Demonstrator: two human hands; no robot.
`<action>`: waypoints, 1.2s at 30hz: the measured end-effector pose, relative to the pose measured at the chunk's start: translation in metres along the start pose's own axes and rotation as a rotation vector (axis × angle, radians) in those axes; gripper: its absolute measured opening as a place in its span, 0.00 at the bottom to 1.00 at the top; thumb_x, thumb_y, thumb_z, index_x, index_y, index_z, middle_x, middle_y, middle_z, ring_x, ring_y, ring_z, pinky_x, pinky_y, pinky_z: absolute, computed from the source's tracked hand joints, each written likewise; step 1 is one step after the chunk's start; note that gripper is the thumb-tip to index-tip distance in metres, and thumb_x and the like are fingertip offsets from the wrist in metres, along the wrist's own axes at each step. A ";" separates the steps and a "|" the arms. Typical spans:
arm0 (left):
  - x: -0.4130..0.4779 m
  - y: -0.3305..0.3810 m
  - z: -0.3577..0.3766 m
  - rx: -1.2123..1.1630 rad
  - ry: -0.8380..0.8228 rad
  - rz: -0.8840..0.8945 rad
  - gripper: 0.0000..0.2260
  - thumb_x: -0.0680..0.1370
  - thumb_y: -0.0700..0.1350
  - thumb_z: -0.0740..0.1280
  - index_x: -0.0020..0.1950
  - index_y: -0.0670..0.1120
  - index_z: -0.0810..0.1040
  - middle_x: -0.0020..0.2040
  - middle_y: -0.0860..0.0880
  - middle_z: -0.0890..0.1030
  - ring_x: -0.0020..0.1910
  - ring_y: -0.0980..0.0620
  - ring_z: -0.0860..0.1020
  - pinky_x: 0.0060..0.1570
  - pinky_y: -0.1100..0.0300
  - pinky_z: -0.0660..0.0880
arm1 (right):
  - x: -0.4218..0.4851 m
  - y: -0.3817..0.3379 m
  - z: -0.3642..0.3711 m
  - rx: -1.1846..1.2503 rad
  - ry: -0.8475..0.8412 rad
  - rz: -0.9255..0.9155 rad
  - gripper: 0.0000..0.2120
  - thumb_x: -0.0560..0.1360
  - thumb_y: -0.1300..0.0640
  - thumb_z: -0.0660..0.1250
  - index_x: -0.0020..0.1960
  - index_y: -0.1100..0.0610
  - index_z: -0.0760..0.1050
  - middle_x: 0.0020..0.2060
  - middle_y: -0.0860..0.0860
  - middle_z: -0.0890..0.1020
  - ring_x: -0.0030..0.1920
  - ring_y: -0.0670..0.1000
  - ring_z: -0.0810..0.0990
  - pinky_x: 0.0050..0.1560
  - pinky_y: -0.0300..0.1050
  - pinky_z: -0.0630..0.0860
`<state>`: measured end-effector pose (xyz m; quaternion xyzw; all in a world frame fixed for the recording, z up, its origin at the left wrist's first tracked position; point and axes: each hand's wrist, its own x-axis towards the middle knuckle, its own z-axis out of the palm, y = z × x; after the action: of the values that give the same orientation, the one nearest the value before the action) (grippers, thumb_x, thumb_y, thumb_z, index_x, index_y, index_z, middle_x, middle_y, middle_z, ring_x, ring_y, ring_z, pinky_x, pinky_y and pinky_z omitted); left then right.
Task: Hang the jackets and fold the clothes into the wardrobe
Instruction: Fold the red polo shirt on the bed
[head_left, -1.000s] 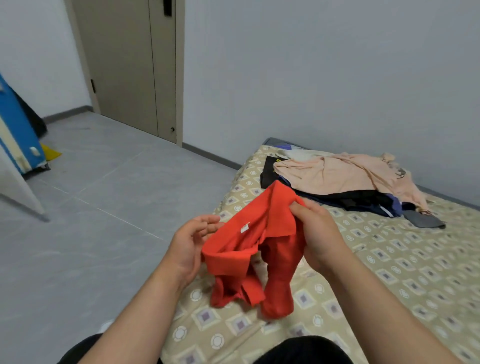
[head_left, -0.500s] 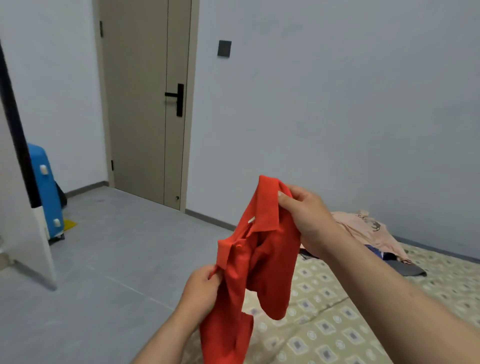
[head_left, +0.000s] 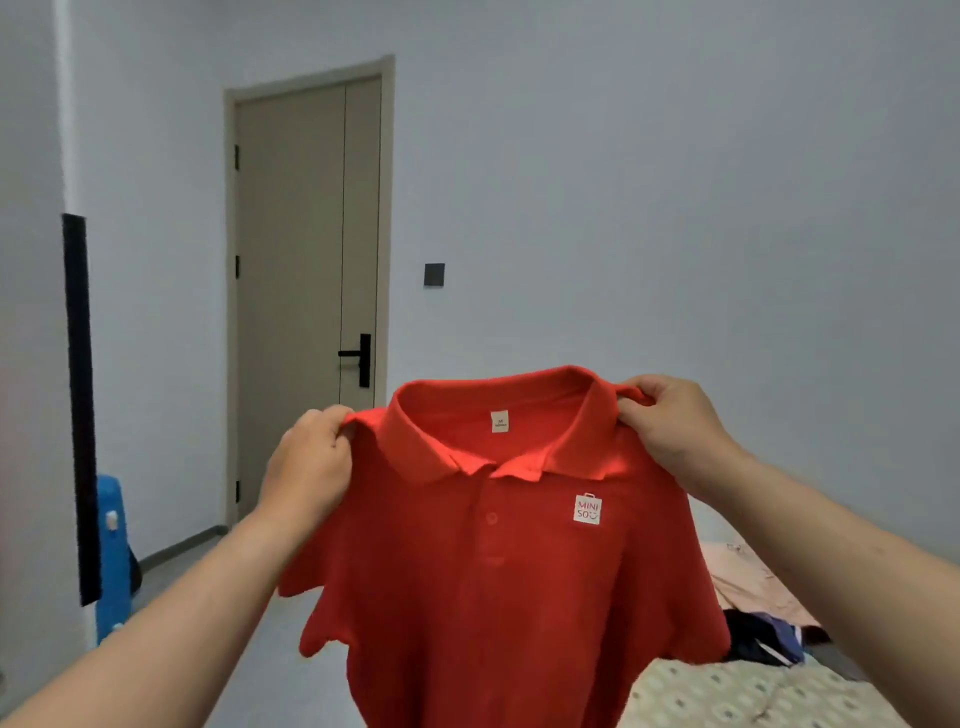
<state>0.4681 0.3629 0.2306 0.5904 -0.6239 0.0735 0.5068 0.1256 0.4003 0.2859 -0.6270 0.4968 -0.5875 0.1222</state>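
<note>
Head view, only view available.

Red polo shirt (head_left: 498, 571): held up in the air in front of me, front facing me, collar (head_left: 493, 441) on top, white logo patch (head_left: 587, 508) on the chest. Lower hem runs out of frame. It touches nothing but my hands.

Left hand (head_left: 311, 467): fingers curled, pinching the shoulder seam on that side. Right hand (head_left: 670, 426): same pinch on the other shoulder, cloth bunched under the fingertips.

Why held this way (judgement): gripping both shoulders and pulling them apart lets the body hang flat and shows which face is front, the usual start for a fold. A collared knit shirt, not a jacket, so I read it as one to fold.

Containers: no wardrobe that I can identify in frame. A pale panel with a black strip (head_left: 80, 405) stands at the left edge; whether it belongs to the wardrobe, cannot tell. The bed (head_left: 727, 696), patterned cover, lies below right and carries the unsorted pile: a pink garment (head_left: 748, 577) resting on dark garments (head_left: 763, 642). Count of items not readable.

Also noted: closed door (head_left: 306, 291), blue suitcase (head_left: 111, 551) by the left wall.
</note>
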 end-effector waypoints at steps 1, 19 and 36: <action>0.011 0.013 -0.007 -0.013 0.035 0.016 0.09 0.78 0.40 0.57 0.41 0.49 0.73 0.42 0.47 0.76 0.43 0.43 0.75 0.41 0.51 0.71 | 0.007 -0.008 -0.008 -0.024 0.026 -0.019 0.08 0.75 0.61 0.69 0.39 0.53 0.82 0.32 0.47 0.82 0.33 0.46 0.78 0.37 0.41 0.73; 0.115 0.231 -0.117 -0.264 0.522 0.229 0.13 0.74 0.51 0.56 0.31 0.47 0.66 0.40 0.41 0.74 0.42 0.40 0.71 0.38 0.54 0.61 | 0.056 -0.183 -0.168 -0.236 0.369 -0.280 0.12 0.78 0.57 0.57 0.37 0.56 0.72 0.41 0.58 0.76 0.45 0.58 0.72 0.48 0.52 0.72; -0.076 0.060 0.219 0.062 -0.461 0.183 0.11 0.83 0.52 0.55 0.43 0.50 0.68 0.50 0.43 0.82 0.51 0.41 0.78 0.41 0.54 0.69 | -0.049 0.214 -0.082 -0.525 0.120 0.418 0.17 0.78 0.48 0.66 0.34 0.57 0.76 0.32 0.48 0.80 0.39 0.55 0.79 0.36 0.47 0.70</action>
<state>0.2837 0.2792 0.1022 0.5477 -0.7713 0.0017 0.3241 -0.0384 0.3716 0.1208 -0.4861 0.7551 -0.4376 0.0448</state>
